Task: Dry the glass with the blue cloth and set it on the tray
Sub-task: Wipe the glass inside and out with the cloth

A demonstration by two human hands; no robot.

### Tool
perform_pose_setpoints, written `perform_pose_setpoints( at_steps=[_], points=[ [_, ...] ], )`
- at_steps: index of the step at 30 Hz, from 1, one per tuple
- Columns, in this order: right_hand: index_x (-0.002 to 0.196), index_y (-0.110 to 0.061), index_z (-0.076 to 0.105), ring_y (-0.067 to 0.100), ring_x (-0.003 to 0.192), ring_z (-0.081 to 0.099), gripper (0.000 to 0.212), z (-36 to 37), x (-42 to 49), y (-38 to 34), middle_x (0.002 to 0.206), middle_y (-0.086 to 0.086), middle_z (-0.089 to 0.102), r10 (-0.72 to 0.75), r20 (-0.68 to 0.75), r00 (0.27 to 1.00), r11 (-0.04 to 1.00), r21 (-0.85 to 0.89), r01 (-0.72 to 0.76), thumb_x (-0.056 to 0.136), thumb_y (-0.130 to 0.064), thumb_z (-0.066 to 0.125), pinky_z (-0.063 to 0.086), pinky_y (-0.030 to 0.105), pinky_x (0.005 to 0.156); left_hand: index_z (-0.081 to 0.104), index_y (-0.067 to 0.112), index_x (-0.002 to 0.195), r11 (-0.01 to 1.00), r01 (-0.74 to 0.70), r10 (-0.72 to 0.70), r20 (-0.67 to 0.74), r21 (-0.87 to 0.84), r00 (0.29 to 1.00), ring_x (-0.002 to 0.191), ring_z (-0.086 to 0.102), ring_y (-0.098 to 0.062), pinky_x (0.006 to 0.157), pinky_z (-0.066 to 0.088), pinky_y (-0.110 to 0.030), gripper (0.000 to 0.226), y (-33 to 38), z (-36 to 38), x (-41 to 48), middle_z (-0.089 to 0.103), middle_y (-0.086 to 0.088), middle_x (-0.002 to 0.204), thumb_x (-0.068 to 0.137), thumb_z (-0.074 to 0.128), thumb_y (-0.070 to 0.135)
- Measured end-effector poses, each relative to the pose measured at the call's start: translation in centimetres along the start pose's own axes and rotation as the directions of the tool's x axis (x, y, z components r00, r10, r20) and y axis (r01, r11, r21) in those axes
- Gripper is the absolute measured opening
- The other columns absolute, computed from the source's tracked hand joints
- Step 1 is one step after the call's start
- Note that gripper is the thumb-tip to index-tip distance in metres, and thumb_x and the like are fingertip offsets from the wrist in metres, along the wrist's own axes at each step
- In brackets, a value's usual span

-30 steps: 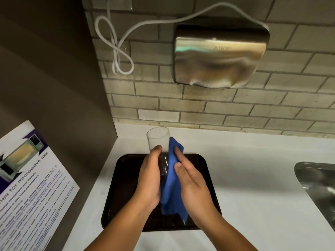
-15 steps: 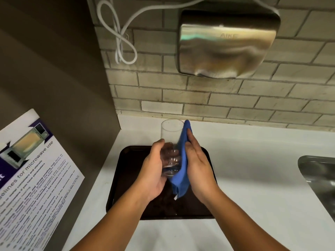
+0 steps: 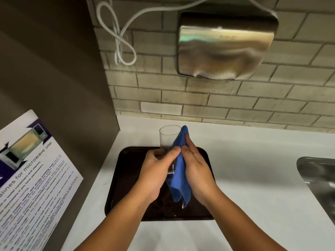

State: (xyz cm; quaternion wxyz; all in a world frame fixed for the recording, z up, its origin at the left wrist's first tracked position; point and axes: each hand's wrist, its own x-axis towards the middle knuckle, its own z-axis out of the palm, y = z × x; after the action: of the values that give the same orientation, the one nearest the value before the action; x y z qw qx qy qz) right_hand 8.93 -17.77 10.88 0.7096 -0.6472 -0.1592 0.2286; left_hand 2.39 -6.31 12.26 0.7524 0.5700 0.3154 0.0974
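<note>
Glass [image 3: 168, 140] upright above the tray [image 3: 126, 178], left hand [image 3: 156, 173] fingers wrapped round its lower half. Right hand [image 3: 196, 171] fingers press blue cloth [image 3: 180, 171], now slid higher, to its rim; drying continues.

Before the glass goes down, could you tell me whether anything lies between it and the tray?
Nothing visible does. The glass is held by the left hand directly above the dark tray, whose visible surface is bare; only the blue cloth hangs beside it from the right hand.
</note>
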Motion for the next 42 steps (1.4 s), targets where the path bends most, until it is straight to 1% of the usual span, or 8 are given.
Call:
perform_pose_setpoints(
  at_steps=[3,9,13,18,23,28,34,42],
  points=[
    [0.165,-0.045,0.038,0.004,0.139,0.062,0.052,0.2,-0.8,0.5,0.156,-0.020,0.061,-0.079,0.035,0.996,0.996,-0.049,0.081,0.117,-0.026,0.045,0.050,0.029,0.119,0.077,0.011,0.126,0.990,0.031,-0.023,0.057,-0.138,0.998,0.100,0.086,-0.023,0.089,0.066,-0.044,0.043,-0.3,-0.5,0.1,0.088,-0.011,0.111,0.094,0.085,0.039],
    [0.154,-0.034,0.058,0.029,0.123,0.075,0.044,-0.4,0.5,-0.8,0.136,0.009,0.077,0.066,0.018,0.998,0.977,0.200,-0.068,0.113,-0.047,0.046,0.060,0.052,0.104,0.078,0.015,0.123,0.988,-0.007,0.025,0.114,-0.156,0.993,0.099,0.079,-0.020,0.083,0.061,-0.035,0.072,0.3,-0.6,-0.4,0.087,-0.012,0.112,0.063,0.093,0.051],
    [0.155,-0.039,0.056,0.021,0.138,0.067,0.050,-0.2,0.4,-0.3,0.150,0.000,0.070,0.024,-0.014,1.000,0.975,0.221,-0.020,0.106,-0.050,0.052,0.048,0.047,0.120,0.081,0.014,0.123,0.980,0.019,0.014,0.169,-0.196,0.985,0.098,0.082,-0.017,0.084,0.061,-0.033,0.055,0.7,-0.8,-0.5,0.088,-0.008,0.113,0.077,0.087,0.043],
    [0.137,-0.014,0.075,0.035,0.133,0.070,0.062,-1.0,0.5,-0.5,0.141,0.021,0.074,0.175,0.034,0.984,0.892,0.418,-0.173,0.104,-0.062,0.055,0.050,0.050,0.117,0.078,0.009,0.136,0.974,0.051,0.013,0.278,-0.223,0.961,0.117,0.076,-0.026,0.099,0.064,-0.039,0.053,0.7,-0.8,-0.8,0.079,-0.019,0.137,0.094,0.078,0.040],
    [0.127,-0.013,0.081,0.033,0.117,0.077,0.058,-1.4,0.4,0.1,0.128,0.021,0.079,0.181,-0.029,0.983,0.889,0.432,-0.151,0.107,-0.059,0.051,0.057,0.049,0.108,0.079,0.027,0.125,0.988,-0.131,0.143,0.169,-0.075,0.975,0.097,0.084,-0.007,0.076,0.062,-0.016,0.043,1.0,0.1,-1.1,0.089,0.006,0.108,0.088,0.081,0.049],
    [0.131,-0.023,0.078,0.032,0.112,0.081,0.051,-1.1,0.1,-0.5,0.123,0.019,0.082,0.117,-0.036,0.992,0.928,0.359,-0.097,0.111,-0.057,0.045,0.067,0.036,0.085,0.062,0.036,0.142,0.964,-0.266,0.262,0.141,0.008,0.955,0.089,0.084,-0.009,0.071,0.064,-0.020,0.086,0.6,0.3,-0.9,0.083,0.012,0.099,0.064,0.095,0.053],
    [0.120,-0.021,0.085,0.032,0.110,0.082,0.060,-1.6,0.1,-0.3,0.122,0.017,0.083,0.208,-0.042,0.977,0.890,0.423,-0.171,0.109,-0.062,0.043,0.068,0.042,0.086,0.063,0.049,0.143,0.930,-0.348,0.314,0.241,0.114,0.918,0.106,0.078,0.000,0.080,0.066,-0.023,0.086,0.8,-0.6,-0.3,0.076,0.025,0.112,0.064,0.099,0.047],
    [0.144,-0.037,0.068,0.022,0.124,0.076,0.052,-0.4,-1.1,-0.6,0.133,0.004,0.080,0.039,-0.072,0.997,0.963,0.270,-0.018,0.101,-0.060,0.049,0.063,0.034,0.101,0.063,0.039,0.148,0.938,-0.343,0.332,0.165,0.041,0.929,0.102,0.078,-0.004,0.084,0.065,-0.025,0.073,0.0,-0.8,-0.2,0.073,0.004,0.120,0.081,0.094,0.037]
  ],
)
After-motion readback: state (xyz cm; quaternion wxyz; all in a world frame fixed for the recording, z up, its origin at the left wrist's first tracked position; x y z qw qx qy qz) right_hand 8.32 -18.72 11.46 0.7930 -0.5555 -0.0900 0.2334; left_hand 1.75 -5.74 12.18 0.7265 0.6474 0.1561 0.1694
